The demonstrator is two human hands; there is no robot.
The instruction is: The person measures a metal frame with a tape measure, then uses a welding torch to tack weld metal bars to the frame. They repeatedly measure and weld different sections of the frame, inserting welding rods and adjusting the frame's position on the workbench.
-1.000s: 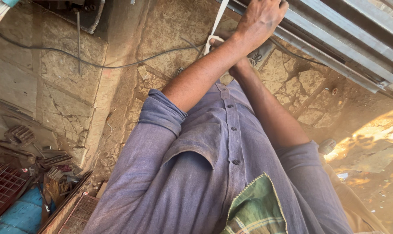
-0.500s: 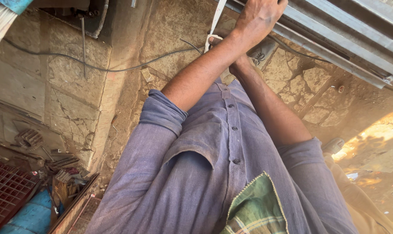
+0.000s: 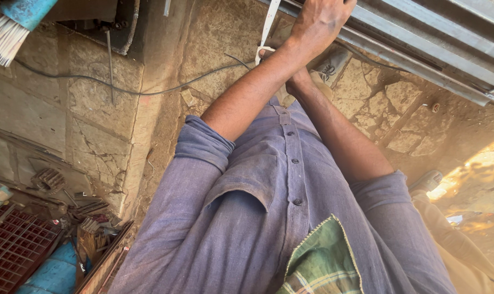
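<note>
My left forearm crosses up from the rolled blue sleeve to my left hand [image 3: 322, 23], which lies knuckles-up on a grey metal rail [image 3: 421, 68], fingers curled over its edge. My right arm comes in from the right and passes under the left forearm, so my right hand [image 3: 264, 53] is mostly hidden. Only a fingertip shows, hooked at the looped lower end of a white strip [image 3: 268, 24] that hangs down from the top edge.
Several parallel metal rails run along the upper right over a stone floor. A thin cable [image 3: 121, 90] lies across the slabs. A blue-handled brush [image 3: 10, 27] is at top left. A red grid crate [image 3: 12, 250], a gear [image 3: 48, 178] and scrap lie at lower left.
Both hands stay on the rail and the strip. The view has drifted, bringing the brush further in at top left and sliding the crate and scrap lower.
</note>
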